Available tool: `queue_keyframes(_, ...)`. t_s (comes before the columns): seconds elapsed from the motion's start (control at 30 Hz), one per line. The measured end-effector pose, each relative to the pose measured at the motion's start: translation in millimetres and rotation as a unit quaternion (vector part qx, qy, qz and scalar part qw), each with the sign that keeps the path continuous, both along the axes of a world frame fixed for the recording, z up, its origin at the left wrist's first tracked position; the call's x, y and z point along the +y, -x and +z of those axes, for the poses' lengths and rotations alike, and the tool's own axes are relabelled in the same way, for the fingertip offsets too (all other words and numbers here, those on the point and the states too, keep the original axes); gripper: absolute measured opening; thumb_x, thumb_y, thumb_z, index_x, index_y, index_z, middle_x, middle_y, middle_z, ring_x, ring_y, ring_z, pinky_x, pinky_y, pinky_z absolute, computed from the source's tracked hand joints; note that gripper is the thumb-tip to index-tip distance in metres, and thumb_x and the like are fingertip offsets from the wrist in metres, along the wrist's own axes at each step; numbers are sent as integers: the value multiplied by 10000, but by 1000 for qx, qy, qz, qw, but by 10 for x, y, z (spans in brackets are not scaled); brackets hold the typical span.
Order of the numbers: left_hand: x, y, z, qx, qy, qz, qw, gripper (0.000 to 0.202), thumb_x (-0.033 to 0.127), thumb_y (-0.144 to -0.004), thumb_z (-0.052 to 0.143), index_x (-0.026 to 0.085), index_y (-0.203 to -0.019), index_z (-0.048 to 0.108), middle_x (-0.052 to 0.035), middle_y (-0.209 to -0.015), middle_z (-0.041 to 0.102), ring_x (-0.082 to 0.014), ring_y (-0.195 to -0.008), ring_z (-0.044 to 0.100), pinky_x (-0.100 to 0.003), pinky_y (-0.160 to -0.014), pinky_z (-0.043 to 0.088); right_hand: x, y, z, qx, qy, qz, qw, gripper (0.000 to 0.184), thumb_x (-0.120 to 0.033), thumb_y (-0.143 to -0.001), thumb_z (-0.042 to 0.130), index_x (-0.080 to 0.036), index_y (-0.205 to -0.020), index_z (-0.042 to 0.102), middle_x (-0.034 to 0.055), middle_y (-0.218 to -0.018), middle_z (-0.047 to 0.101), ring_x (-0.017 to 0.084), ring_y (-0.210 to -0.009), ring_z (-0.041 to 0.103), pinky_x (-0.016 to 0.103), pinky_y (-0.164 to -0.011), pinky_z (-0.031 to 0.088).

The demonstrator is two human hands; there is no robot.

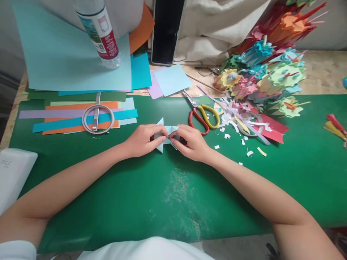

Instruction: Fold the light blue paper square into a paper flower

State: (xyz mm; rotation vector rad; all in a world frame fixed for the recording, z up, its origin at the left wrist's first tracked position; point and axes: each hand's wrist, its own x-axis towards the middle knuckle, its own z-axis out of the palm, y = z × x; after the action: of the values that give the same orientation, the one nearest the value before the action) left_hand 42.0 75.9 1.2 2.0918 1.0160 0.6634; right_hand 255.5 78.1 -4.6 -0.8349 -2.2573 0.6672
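Note:
A small folded piece of light blue paper [171, 129] with pointed corners is held between my two hands, above the green mat [130, 195]. My left hand [146, 140] pinches its left side between thumb and fingers. On the opposite side my right hand [191, 142] grips it, thumb and fingertips close to those of the left. The fingers cover much of the paper's middle. Just beyond my right hand lie scissors [202, 113] with one red and one yellow handle, blades slightly apart.
Left are paper strips [62, 122] under a tape roll [84, 121]. A water bottle [104, 39] stands on light blue sheets [54, 68]. Behind are a dark-screened phone [166, 32] and paper squares [172, 80]. Paper flowers [284, 77] and scraps [238, 119] lie right; a white power bank [16, 173] sits left.

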Motion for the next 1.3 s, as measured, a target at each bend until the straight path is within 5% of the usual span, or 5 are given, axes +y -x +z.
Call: queue_keyframes(1.3,0,5,6,14,-8,-3,1000,159,268,-910,512,189,-889,649,11,-719,622,-92,-600,497,-205,-568,353,-6,1,-12,-1,4,0,1000,72,-170,-893,528,-196,-834,560,-11,-679,542,114,-609,470,252,-582,371)
